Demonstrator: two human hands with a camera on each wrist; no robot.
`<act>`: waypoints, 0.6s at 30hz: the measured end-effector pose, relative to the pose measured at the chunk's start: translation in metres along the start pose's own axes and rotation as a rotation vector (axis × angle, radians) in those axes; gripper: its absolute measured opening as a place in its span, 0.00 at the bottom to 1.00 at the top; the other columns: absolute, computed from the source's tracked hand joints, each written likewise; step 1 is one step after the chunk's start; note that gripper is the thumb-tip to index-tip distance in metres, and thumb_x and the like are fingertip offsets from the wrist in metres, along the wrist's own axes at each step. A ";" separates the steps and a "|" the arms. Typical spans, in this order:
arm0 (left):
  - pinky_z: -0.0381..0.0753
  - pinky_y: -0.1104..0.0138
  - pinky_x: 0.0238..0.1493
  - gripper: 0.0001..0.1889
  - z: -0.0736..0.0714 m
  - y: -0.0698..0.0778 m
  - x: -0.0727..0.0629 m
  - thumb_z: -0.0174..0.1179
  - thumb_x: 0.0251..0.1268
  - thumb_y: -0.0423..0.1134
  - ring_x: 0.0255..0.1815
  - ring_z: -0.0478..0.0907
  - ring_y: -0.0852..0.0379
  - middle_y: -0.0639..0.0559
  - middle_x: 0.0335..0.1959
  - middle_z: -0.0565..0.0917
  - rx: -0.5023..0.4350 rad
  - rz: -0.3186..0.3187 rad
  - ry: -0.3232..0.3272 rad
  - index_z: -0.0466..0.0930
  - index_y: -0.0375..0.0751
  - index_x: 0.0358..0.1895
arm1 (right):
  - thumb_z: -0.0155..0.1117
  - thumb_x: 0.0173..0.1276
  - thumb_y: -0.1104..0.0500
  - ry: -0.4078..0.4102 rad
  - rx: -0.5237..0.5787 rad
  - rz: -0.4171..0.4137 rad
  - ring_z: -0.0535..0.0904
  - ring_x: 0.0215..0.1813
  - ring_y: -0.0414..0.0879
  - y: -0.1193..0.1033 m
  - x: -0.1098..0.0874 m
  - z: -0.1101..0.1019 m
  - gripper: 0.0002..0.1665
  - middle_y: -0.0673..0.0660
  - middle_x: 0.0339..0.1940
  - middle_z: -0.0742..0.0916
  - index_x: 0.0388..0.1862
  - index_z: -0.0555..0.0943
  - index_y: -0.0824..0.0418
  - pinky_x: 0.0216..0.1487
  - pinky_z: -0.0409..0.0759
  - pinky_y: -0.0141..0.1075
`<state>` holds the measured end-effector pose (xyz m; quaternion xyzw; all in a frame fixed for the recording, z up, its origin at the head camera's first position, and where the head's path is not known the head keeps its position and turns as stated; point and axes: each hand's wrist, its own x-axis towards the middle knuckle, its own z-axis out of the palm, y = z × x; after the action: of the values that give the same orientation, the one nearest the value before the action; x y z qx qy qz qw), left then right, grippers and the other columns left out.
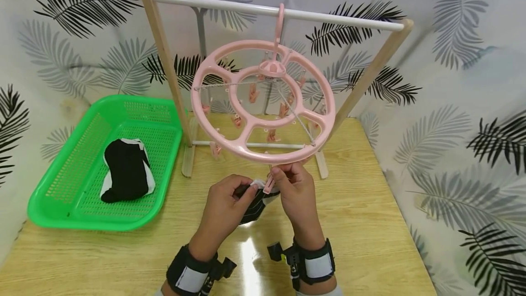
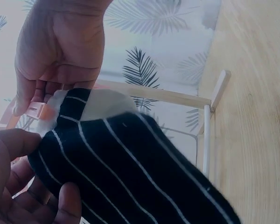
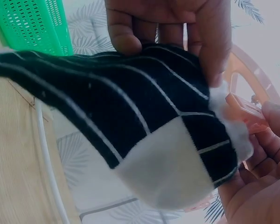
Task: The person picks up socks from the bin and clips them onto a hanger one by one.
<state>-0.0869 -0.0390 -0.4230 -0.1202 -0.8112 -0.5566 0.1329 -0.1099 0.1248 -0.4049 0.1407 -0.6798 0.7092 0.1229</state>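
Below the front rim of a round pink hanger (image 1: 218, 138), both hands meet at a black sock (image 2: 121, 158) with thin white stripes and white patches. My left hand (image 1: 226, 204) pinches the sock near its white edge, thumb on top. In my right hand (image 1: 297, 191) is a pink clothespin (image 1: 269, 183), held between thumb and fingers. The clothespin's end lies right at the sock's white edge, as the right wrist view shows from close by. From there the rest of the sock hangs loose over the table.
A white rail (image 1: 230, 6) on a wooden stand (image 1: 164, 58) carries the hanger by its hook, with several more clothespins dangling beneath. To the left, a green basket (image 1: 57, 182) holds a folded black-and-white cloth piece (image 1: 127, 170). The wood-grain table (image 1: 361, 223) meets a leaf-patterned backdrop.
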 end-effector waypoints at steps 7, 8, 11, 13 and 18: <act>0.81 0.67 0.31 0.03 -0.007 0.000 -0.002 0.66 0.66 0.35 0.30 0.79 0.63 0.54 0.35 0.83 -0.023 0.000 0.006 0.86 0.41 0.40 | 0.62 0.71 0.69 0.006 0.003 0.050 0.81 0.30 0.46 0.000 -0.001 0.001 0.05 0.57 0.30 0.81 0.40 0.76 0.71 0.31 0.80 0.34; 0.81 0.67 0.31 0.03 -0.008 0.000 -0.002 0.66 0.66 0.35 0.31 0.79 0.63 0.54 0.35 0.83 -0.023 0.001 0.006 0.86 0.41 0.40 | 0.63 0.71 0.68 0.002 0.002 0.055 0.81 0.30 0.47 0.000 -0.001 0.001 0.05 0.57 0.30 0.81 0.41 0.77 0.71 0.31 0.80 0.34; 0.82 0.67 0.33 0.04 -0.010 0.000 -0.002 0.65 0.67 0.35 0.32 0.80 0.63 0.54 0.36 0.83 -0.031 -0.001 -0.002 0.86 0.41 0.41 | 0.62 0.71 0.68 -0.014 0.001 0.072 0.81 0.31 0.47 0.000 -0.001 0.002 0.06 0.57 0.31 0.80 0.41 0.77 0.71 0.33 0.81 0.35; 0.83 0.67 0.34 0.04 -0.011 0.000 -0.002 0.65 0.67 0.35 0.33 0.81 0.63 0.54 0.37 0.83 -0.032 -0.006 -0.006 0.86 0.40 0.42 | 0.62 0.71 0.68 -0.025 -0.004 0.082 0.80 0.33 0.47 0.000 -0.001 0.002 0.06 0.57 0.32 0.81 0.42 0.77 0.72 0.34 0.80 0.34; 0.84 0.66 0.37 0.04 -0.012 -0.001 -0.002 0.66 0.66 0.34 0.37 0.81 0.61 0.53 0.38 0.82 -0.015 -0.007 -0.005 0.86 0.40 0.42 | 0.62 0.71 0.69 -0.057 -0.003 0.101 0.79 0.34 0.47 0.002 -0.001 0.002 0.06 0.57 0.34 0.80 0.43 0.76 0.71 0.35 0.78 0.34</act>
<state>-0.0840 -0.0507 -0.4209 -0.1199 -0.8078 -0.5628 0.1280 -0.1099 0.1228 -0.4071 0.1262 -0.6903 0.7092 0.0681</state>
